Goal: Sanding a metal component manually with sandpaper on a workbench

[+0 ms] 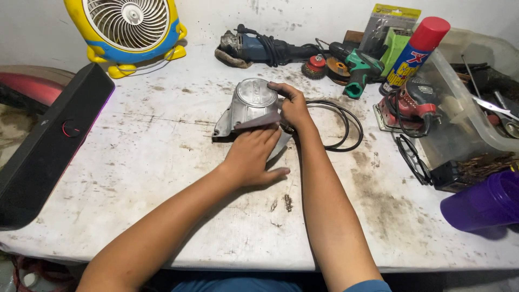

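**Two hands on a metal cover at a stained workbench**

Head view, looking down on a scuffed white tabletop (162, 178) marked with dark smears. At centre, a rounded grey cast-metal engine cover (246, 105), lying on the table just ahead of both forearms. Right hand (294, 105) clamped around the cover's right edge, fingers curled over the top, thumb side hidden. Left hand (251, 157) flat, fingers together, pressing a small dark grey sheet of abrasive paper (259, 122) against the cover's near face (no grip visible, only pressure from the palm and fingers). Just right of the right wrist, a loop of thin black cable (346, 127) on the table, touching nothing else that can be made out.

Along the back edge: a yellow and blue round-faced table fan (130, 27) at left, a blue-grey angle grinder with its cord wound round it (259, 48) in the middle, a teal cordless tool (359, 67) beside wire-brush wheels. Further right, a blue spray can with a red cap (416, 51) standing tilted against a clear plastic storage bin (465, 119), with a red and black palm sander (413, 105) just in front. At far left, a long black speaker bar (48, 146) angled along the table edge. At lower right, a purple plastic cup (486, 203) on its side
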